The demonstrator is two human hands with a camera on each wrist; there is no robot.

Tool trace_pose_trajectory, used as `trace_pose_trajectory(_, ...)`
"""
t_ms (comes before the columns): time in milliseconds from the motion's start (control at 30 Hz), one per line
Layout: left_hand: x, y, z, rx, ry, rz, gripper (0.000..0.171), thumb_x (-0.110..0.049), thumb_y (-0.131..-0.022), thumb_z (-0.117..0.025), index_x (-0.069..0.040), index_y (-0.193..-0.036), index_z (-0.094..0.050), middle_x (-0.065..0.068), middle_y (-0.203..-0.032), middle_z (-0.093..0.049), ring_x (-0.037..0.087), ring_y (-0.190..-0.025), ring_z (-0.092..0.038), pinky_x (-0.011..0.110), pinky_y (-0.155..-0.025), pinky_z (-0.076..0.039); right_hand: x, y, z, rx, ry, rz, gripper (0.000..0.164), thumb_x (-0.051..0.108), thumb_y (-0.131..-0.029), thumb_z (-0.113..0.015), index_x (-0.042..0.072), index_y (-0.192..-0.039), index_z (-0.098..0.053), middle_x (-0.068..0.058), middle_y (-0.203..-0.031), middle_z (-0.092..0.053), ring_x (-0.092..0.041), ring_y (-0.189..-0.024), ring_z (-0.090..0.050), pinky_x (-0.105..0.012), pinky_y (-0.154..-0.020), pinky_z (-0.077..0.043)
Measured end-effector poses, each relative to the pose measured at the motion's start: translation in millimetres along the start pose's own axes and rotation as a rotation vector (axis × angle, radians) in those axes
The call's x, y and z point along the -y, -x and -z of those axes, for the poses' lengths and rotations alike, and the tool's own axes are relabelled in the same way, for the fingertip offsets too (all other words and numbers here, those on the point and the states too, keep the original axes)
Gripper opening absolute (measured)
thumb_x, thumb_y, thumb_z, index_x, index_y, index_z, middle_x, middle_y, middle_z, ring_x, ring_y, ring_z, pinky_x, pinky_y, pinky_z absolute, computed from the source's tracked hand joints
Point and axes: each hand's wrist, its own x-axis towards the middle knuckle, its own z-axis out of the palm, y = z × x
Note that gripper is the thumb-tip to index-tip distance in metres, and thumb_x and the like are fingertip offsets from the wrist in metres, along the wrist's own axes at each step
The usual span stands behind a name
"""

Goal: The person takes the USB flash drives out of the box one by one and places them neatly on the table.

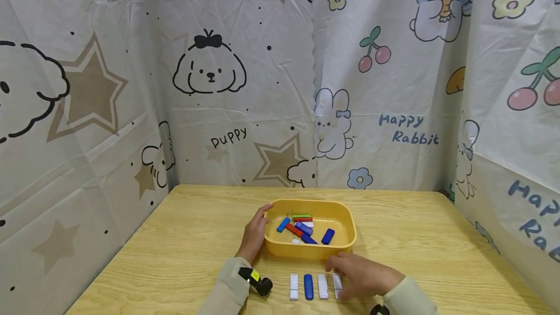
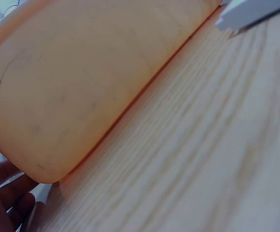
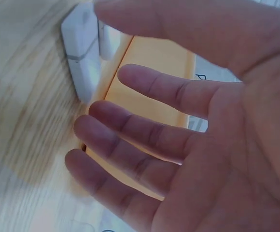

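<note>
A yellow plastic bin [image 1: 306, 252] stands on the table with several small sticks inside, blue, red, green and white. My left hand [image 1: 253, 235] rests against the bin's left side, fingertips up at the rim; in the left wrist view its fingers [image 2: 14, 191] lie at the bin's corner. In front of the bin is a row of small capped sticks that look like USB flash drives: a white one [image 1: 294, 287], a blue one [image 1: 308, 287], and two more white ones. My right hand [image 1: 360, 273] hovers at the rightmost white stick [image 1: 336, 283], fingers spread and palm without anything in it.
The wooden table [image 1: 407, 227] meets a printed curtain [image 1: 280, 86] at its back and sides. A black wrist camera [image 1: 260, 283] sits on the left sleeve.
</note>
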Motion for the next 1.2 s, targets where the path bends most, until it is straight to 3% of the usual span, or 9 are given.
trace_pose_trajectory(333,0.0,-1.4,0.9,-0.003,-0.008,-0.018,0.041,-0.011,-0.097,-0.039,-0.021,-0.133,-0.056,0.006,-0.143,-0.05,0.03,-0.135,-0.04,0.052,-0.11,-0.028,9.6,-2.1,12.1,-0.069,-0.027,0.166,0.032,0.021,-0.083,-0.073,0.012,-0.112,-0.064,0.003,-0.11,-0.063,-0.014,-0.095,-0.059,-0.033,-0.085,-0.051)
trace_pose_trajectory(533,1.1,-0.6,1.2,-0.018,-0.011,-0.03,0.041,-0.009,-0.095,-0.041,-0.019,-0.131,-0.058,0.007,-0.14,-0.052,0.03,-0.133,-0.042,0.051,-0.109,-0.03,14.1,-3.7,19.1,-0.148,-0.035,0.224,0.026,0.022,-0.086,-0.071,0.012,-0.108,-0.065,0.001,-0.107,-0.066,-0.015,-0.093,-0.06,-0.037,-0.085,-0.052)
trace_pose_trajectory(833,0.8,-1.6,0.7,-0.023,-0.004,-0.025,0.04,-0.011,-0.096,-0.041,-0.019,-0.131,-0.058,0.006,-0.14,-0.053,0.03,-0.133,-0.042,0.051,-0.109,-0.03,15.1,-11.7,33.8,-0.286,0.017,0.329,0.016,0.017,-0.089,-0.069,0.011,-0.102,-0.065,-0.001,-0.099,-0.066,-0.013,-0.087,-0.059,-0.034,-0.08,-0.053)
trace_pose_trajectory(1100,-1.1,0.7,0.9,-0.02,-0.011,-0.027,0.041,-0.01,-0.096,-0.041,-0.018,-0.132,-0.058,0.005,-0.14,-0.053,0.029,-0.133,-0.042,0.05,-0.109,-0.03,8.3,-30.7,36.7,-0.333,0.063,0.281,0.017,0.015,-0.088,-0.069,0.014,-0.104,-0.064,0.005,-0.097,-0.063,-0.014,-0.085,-0.059,-0.032,-0.079,-0.053)
trace_pose_trajectory(1200,-1.6,0.3,0.7,-0.02,-0.014,-0.036,0.041,-0.01,-0.096,-0.041,-0.017,-0.132,-0.058,0.005,-0.14,-0.053,0.029,-0.133,-0.042,0.05,-0.109,-0.03,5.0,-40.5,38.7,-0.351,0.077,0.269,0.019,0.011,-0.087,-0.069,0.01,-0.105,-0.064,-0.001,-0.1,-0.065,-0.018,-0.087,-0.06,-0.036,-0.079,-0.053)
